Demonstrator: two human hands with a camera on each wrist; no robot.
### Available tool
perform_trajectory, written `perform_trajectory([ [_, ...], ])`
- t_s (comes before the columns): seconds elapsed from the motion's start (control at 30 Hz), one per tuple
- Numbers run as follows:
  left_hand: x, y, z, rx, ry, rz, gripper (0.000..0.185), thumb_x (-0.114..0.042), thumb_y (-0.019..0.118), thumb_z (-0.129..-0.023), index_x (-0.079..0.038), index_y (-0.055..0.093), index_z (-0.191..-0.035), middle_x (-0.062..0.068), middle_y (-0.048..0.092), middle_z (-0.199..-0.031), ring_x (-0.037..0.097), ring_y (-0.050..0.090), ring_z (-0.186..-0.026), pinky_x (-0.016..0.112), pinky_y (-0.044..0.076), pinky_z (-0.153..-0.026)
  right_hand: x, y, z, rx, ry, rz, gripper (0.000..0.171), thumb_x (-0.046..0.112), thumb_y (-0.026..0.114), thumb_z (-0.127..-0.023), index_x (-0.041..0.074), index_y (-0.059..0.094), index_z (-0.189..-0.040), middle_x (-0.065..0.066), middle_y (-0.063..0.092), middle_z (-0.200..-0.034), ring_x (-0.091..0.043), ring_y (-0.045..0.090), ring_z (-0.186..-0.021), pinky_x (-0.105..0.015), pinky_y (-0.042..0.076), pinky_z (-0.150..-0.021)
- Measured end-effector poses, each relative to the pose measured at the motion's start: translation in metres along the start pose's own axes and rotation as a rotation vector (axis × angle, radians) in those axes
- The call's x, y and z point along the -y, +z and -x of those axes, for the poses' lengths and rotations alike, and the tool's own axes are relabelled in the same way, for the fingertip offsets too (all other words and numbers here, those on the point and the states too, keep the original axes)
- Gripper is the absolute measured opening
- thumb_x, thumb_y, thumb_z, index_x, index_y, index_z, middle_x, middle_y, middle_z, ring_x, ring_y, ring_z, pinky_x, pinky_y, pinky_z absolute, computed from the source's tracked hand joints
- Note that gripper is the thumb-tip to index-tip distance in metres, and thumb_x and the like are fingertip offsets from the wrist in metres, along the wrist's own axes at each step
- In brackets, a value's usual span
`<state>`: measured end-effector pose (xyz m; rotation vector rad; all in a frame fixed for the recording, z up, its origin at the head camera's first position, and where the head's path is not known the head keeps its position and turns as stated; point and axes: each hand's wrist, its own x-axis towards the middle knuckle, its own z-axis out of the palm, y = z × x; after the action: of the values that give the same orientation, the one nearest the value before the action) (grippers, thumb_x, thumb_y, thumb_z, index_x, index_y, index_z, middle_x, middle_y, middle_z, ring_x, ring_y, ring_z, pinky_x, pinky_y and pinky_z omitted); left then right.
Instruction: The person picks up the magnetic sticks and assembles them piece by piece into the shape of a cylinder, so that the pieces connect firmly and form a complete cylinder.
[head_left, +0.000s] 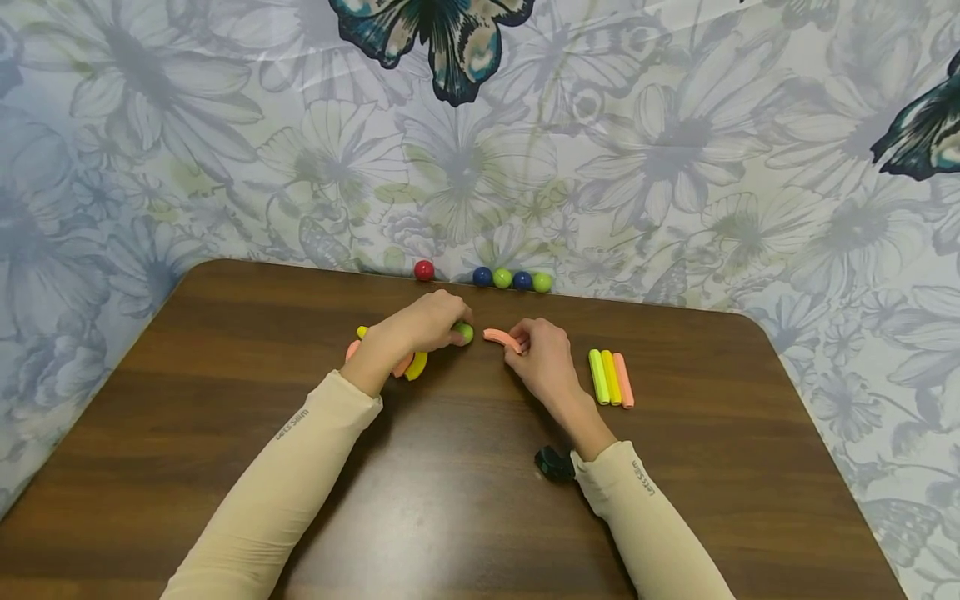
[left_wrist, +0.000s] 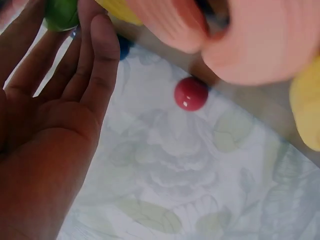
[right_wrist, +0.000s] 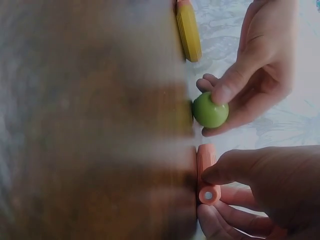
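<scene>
The table (head_left: 450, 500) looked like dark wood grain with a slight sheen. The green ball (right_wrist: 210, 111) was smooth, the red ball (left_wrist: 191, 93) glossy, and the peach tube (right_wrist: 207, 172) matt plastic.

"Let's Slim" on left sleeve (head_left: 292, 425); right sleeve (head_left: 645, 477)

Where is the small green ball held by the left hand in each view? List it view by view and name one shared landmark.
Head: the small green ball sits mid-table, at the left hand's fingertips.
Left wrist: only a green edge at the top left, above the fingers.
Right wrist: right of centre, pinched between thumb and fingers.
Shared landmark: the left hand itself, seen in all three views.
</scene>
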<state>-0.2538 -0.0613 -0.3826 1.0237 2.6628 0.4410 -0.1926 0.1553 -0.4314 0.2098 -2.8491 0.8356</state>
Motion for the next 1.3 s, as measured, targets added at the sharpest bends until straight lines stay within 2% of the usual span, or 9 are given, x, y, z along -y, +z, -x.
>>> perform_trajectory([
  [0.2,-0.009,0.008,-0.006,-0.027,0.026,0.003,0.019,-0.015,0.076,-0.099,-0.004,0.077,-0.114,0.005,0.074,-0.105,0.022,0.064,-0.095,0.039,0.055,-0.091,0.001,0.001,0.0,-0.002,-0.003,-0.007,0.014,0.01,0.082,-0.087,0.004,0.076,-0.099,-0.009,0.07,-0.091,-0.023,0.064,-0.082,-0.037,0.057,-0.076],
  [0.4,-0.014,0.011,-0.009,-0.04,0.049,-0.011,0.012,-0.016,0.076,-0.098,-0.005,0.075,-0.103,0.002,0.066,-0.089,0.019,0.056,-0.084,0.035,0.049,-0.079,0.001,0.002,0.0,-0.01,-0.029,-0.01,0.016,0.011,0.082,-0.088,0.004,0.076,-0.101,-0.009,0.069,-0.09,-0.021,0.065,-0.08,-0.035,0.057,-0.075],
  [0.5,-0.015,0.011,-0.009,-0.039,0.047,-0.021,0.012,-0.015,0.076,-0.099,-0.005,0.075,-0.104,0.004,0.067,-0.092,0.02,0.057,-0.086,0.036,0.05,-0.081,0.001,0.002,-0.001,-0.009,-0.034,-0.013,0.016,0.011,0.081,-0.088,0.003,0.076,-0.101,-0.009,0.069,-0.091,-0.021,0.065,-0.08,-0.035,0.057,-0.075],
  [0.7,-0.016,0.012,-0.007,-0.048,0.042,-0.05,0.019,-0.011,0.075,-0.099,-0.002,0.074,-0.116,0.01,0.071,-0.109,0.025,0.064,-0.1,0.042,0.054,-0.093,-0.002,0.001,-0.002,-0.019,-0.043,-0.021,0.016,0.009,0.079,-0.086,0.003,0.077,-0.1,-0.01,0.069,-0.09,-0.023,0.065,-0.08,-0.035,0.056,-0.074],
  [0.97,-0.017,0.013,-0.008,-0.053,0.046,-0.058,0.019,-0.009,0.074,-0.099,-0.002,0.073,-0.116,0.01,0.069,-0.105,0.023,0.062,-0.096,0.041,0.054,-0.09,-0.006,0.003,-0.003,-0.028,-0.062,-0.032,0.013,0.009,0.08,-0.085,0.004,0.077,-0.097,-0.009,0.069,-0.087,-0.021,0.063,-0.077,-0.035,0.055,-0.072],
  [1.2,-0.016,0.017,-0.012,-0.059,0.065,-0.067,0.021,-0.01,0.075,-0.098,-0.004,0.073,-0.118,0.01,0.068,-0.108,0.024,0.063,-0.099,0.041,0.054,-0.091,-0.006,0.004,-0.004,-0.033,-0.082,-0.053,0.018,0.021,0.083,-0.093,0.005,0.077,-0.097,-0.008,0.069,-0.087,-0.023,0.065,-0.079,-0.035,0.055,-0.073],
  [1.3,-0.016,0.016,-0.011,-0.062,0.069,-0.059,0.023,-0.009,0.076,-0.097,-0.004,0.073,-0.12,0.01,0.069,-0.11,0.024,0.064,-0.102,0.041,0.054,-0.093,-0.007,0.003,-0.004,-0.021,-0.086,-0.055,0.017,0.021,0.082,-0.093,0.006,0.078,-0.098,-0.007,0.069,-0.088,-0.023,0.065,-0.079,-0.035,0.055,-0.074],
])
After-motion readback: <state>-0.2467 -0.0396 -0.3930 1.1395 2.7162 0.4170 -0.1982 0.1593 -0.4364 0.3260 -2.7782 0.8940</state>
